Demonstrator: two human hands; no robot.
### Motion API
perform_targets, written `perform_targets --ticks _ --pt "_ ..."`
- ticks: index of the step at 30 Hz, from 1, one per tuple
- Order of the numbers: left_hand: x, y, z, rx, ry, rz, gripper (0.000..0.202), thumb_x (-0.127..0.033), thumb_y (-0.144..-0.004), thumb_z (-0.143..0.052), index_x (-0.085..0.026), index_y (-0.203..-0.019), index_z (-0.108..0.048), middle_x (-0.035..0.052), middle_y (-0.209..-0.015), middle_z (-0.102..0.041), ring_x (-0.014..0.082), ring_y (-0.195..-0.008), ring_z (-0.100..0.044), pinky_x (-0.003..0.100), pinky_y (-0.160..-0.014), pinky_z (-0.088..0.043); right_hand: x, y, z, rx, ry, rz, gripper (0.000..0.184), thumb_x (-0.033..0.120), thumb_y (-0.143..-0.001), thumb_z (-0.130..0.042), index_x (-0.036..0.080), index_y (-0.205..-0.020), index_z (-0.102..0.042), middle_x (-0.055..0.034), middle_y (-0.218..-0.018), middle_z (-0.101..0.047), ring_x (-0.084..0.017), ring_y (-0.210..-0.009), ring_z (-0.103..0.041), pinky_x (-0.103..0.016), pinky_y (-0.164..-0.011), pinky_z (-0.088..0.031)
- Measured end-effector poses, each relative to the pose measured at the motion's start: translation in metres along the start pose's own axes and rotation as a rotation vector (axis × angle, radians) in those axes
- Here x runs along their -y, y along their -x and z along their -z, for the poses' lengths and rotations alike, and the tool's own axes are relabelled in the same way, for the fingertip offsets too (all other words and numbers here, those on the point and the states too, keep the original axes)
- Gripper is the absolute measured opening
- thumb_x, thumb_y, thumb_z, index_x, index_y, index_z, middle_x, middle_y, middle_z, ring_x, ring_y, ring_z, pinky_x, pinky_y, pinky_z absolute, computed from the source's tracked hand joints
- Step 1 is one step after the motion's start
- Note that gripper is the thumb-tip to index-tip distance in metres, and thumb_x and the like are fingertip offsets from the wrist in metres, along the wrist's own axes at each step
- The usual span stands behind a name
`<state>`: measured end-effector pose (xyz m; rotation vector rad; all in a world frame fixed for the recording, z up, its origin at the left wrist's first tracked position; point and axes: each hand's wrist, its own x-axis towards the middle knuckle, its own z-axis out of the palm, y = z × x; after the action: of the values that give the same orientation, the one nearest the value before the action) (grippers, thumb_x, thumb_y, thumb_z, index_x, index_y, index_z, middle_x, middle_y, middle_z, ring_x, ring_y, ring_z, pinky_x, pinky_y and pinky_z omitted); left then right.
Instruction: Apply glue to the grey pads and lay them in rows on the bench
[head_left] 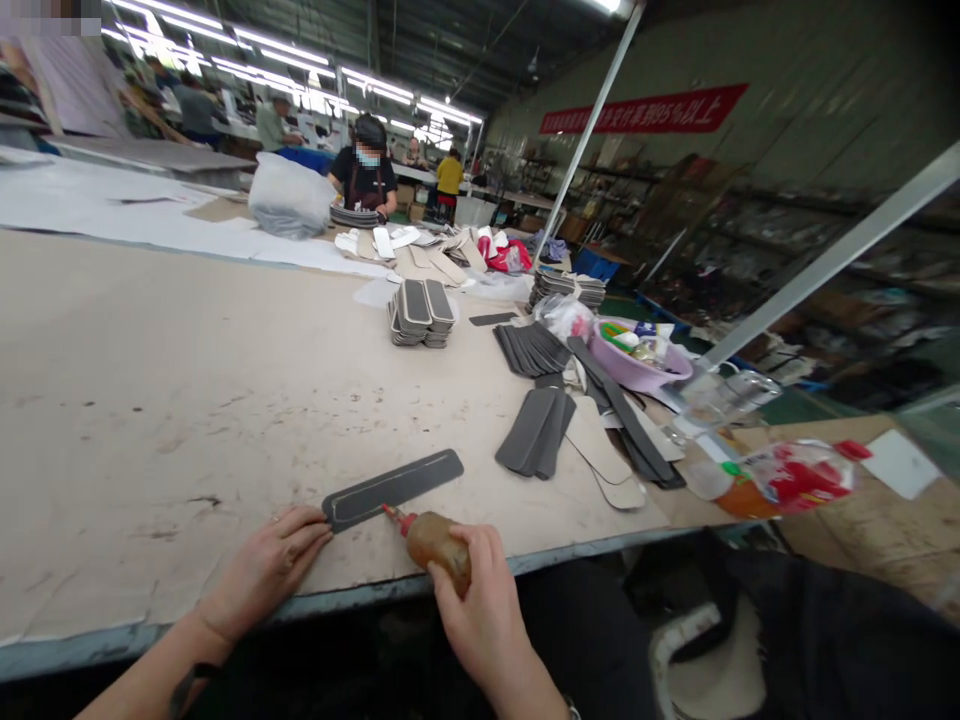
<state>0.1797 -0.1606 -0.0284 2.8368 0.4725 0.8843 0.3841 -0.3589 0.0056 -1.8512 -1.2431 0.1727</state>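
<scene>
My left hand (pixel 289 555) rests its fingers, held close together, at the left end of a dark strip (pixel 401 485); whether they pinch or just press, I can't tell. The strip lies flat on the counter (pixel 187 400), ahead of and between my hands. My right hand (pixel 484 600) grips a bottle (pixel 435 545), its red tip angled down at the strip's near edge. A pale line borders part of the strip, so I judge I'm laying glue; the next move likely calls for steady tracing rightward along that edge.
</scene>
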Motion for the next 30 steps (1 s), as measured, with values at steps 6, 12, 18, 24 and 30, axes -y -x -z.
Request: perform_targets --ticks 6,12,18,24,30 --pt "0.006 0.003 -0.003 -0.008 -0.003 0.002 0.028 -0.036 -0.093 -0.047 -0.022 -0.088 -0.072 0.0033 -0.092 -0.071 0.0148 -0.087 -0.066 0.022 -0.084 -0.053 -0.032 -0.011 0.014 -0.154 0.114 -0.044 0.026 0.016 -0.082 -0.054 0.022 -0.107 -0.050 -0.0082 -0.099 -0.053 -0.024 -0.091 -0.058 -0.040 -0.081 -0.053" --pt "0.011 0.002 -0.004 -0.004 -0.013 -0.021 0.027 -0.036 -0.092 -0.049 -0.022 -0.087 -0.071 0.0039 -0.090 -0.071 0.0152 -0.085 -0.066 0.023 -0.082 -0.054 -0.056 -0.023 0.025 -0.260 0.192 -0.075 0.025 0.018 -0.082 -0.056 0.022 -0.107 -0.051 -0.0088 -0.100 -0.053 -0.026 -0.092 -0.058 -0.043 -0.081 -0.053" --pt "0.011 -0.002 -0.003 -0.003 0.000 -0.027 0.024 -0.034 -0.090 -0.051 -0.022 -0.085 -0.071 0.0040 -0.090 -0.070 0.0149 -0.084 -0.065 0.023 -0.082 -0.054 -0.031 -0.019 0.012 -0.198 0.020 0.013 0.032 0.012 -0.079 -0.055 0.021 -0.109 -0.049 -0.0076 -0.099 -0.051 -0.023 -0.090 -0.057 -0.039 -0.080 -0.053" --pt "0.006 -0.007 -0.001 -0.001 -0.005 -0.043 0.025 -0.033 -0.091 -0.049 -0.020 -0.083 -0.070 0.0042 -0.087 -0.070 0.0140 -0.081 -0.065 0.021 -0.078 -0.054 0.001 -0.009 -0.017 0.037 -0.066 0.051 0.040 0.006 -0.074 -0.057 0.021 -0.110 -0.051 -0.0072 -0.102 -0.051 -0.022 -0.090 -0.056 -0.037 -0.082 -0.052" --pt "0.006 -0.011 0.002 -0.005 -0.047 -0.078 0.028 -0.033 -0.092 -0.046 -0.021 -0.083 -0.070 0.0045 -0.085 -0.071 0.0161 -0.079 -0.066 0.024 -0.077 -0.056 -0.019 -0.018 -0.004 -0.090 0.040 -0.021 0.034 0.009 -0.076 -0.055 0.021 -0.108 -0.052 -0.0078 -0.100 -0.052 -0.022 -0.088 -0.058 -0.039 -0.081 -0.053"
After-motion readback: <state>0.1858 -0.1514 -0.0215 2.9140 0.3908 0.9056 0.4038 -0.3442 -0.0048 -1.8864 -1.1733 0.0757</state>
